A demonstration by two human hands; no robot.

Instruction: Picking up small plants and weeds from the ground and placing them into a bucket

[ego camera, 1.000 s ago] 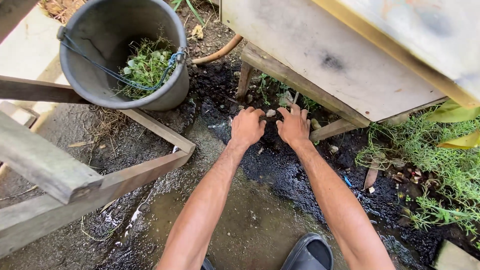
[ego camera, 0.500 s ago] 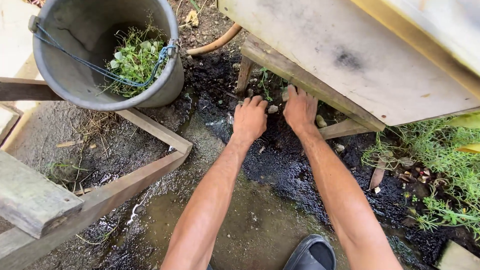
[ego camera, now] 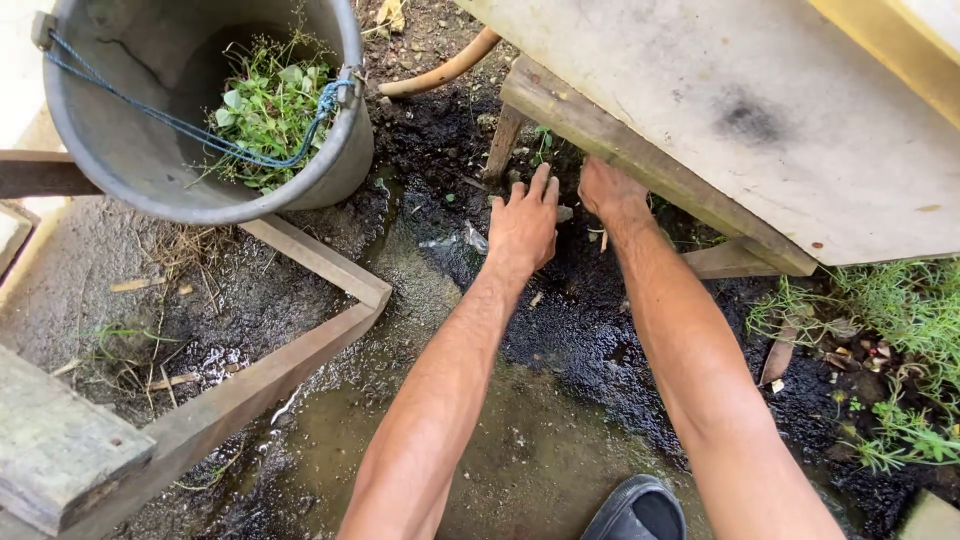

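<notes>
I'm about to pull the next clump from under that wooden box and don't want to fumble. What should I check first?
1. Left hand free to grab: ok, fingers spread flat on the wet black soil.
2. Right hand grip: cannot tell, its fingers are hidden under the wooden box.
3. Bucket within reach: ok, it stands to the left, beside the hands.
4. Room in the bucket: ok, the weeds cover only its bottom.
5. Footing: not ok, a puddle lies by the sandal.

Both hands, left hand [ego camera: 524, 225] and right hand [ego camera: 607, 190], press into black soil [ego camera: 570, 300] under a wooden stand [ego camera: 640, 160].
</notes>
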